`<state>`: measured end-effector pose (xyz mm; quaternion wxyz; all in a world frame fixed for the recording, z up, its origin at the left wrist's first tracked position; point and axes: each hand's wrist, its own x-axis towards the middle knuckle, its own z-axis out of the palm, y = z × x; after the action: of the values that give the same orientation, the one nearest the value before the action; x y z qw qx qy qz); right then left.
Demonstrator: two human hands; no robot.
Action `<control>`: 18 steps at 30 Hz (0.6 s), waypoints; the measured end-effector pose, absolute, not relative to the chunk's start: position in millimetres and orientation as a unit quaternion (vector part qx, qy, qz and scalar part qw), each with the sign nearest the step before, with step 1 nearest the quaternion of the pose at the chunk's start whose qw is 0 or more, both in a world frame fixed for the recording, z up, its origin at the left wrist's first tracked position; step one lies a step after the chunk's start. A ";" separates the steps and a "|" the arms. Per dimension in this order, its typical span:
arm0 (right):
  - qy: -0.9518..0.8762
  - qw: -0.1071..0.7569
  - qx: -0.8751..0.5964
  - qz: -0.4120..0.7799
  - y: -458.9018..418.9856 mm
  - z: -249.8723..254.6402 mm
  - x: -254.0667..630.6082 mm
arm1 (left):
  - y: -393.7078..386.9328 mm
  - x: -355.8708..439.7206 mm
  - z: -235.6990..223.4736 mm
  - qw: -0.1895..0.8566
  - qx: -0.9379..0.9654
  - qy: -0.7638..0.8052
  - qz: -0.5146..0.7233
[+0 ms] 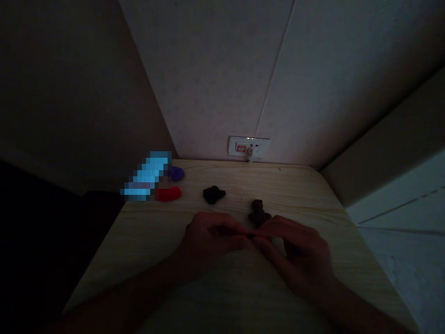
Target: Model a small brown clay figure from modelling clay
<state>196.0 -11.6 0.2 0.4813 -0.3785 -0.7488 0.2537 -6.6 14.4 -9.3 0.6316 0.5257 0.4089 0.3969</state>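
Note:
My left hand (pixel 215 236) and my right hand (pixel 299 250) meet over the table, fingertips pinched together. Between them sits a small dark piece of clay (pixel 251 235), mostly hidden by the fingers. Just beyond my right fingertips is a brown clay figure (pixel 257 214) built of rounded lumps, its lower part covered by the hand. A black lump of clay (pixel 212 195) lies farther left, touched by neither hand. Red clay (pixel 169 193) and purple clay (pixel 177 174) rest near the table's far left edge.
The pale wood-grain table (pixel 167 222) stands against a wall. A bright pixelated patch (pixel 148 176) covers something at the left edge. A wall socket (pixel 235 147) with a plug in it sits just above the table's back edge. The room is dim.

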 end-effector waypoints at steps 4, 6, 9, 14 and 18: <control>-0.748 0.485 -0.379 0.250 -10.9 -0.4 196.2 | 14.6 -6.7 -9.6 0.634 0.530 0.417 0.377; -0.750 0.480 -0.377 0.254 -10.8 -0.3 196.5 | 14.3 -6.7 -9.7 0.637 0.528 0.416 0.377; -0.751 0.479 -0.372 0.261 -11.1 -0.5 196.5 | 13.6 -6.7 -10.3 0.638 0.530 0.406 0.385; -0.756 0.478 -0.368 0.254 -11.3 0.3 195.0 | 12.5 -6.4 -13.1 0.630 0.531 0.398 0.404; -0.757 0.484 -0.360 0.252 -10.8 1.0 194.5 | 12.6 -6.1 -12.0 0.631 0.529 0.402 0.400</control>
<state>194.5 -10.8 1.0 0.4842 -0.3602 -0.7565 0.2520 -6.1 12.6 -12.0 0.6309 0.5291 0.4023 0.4001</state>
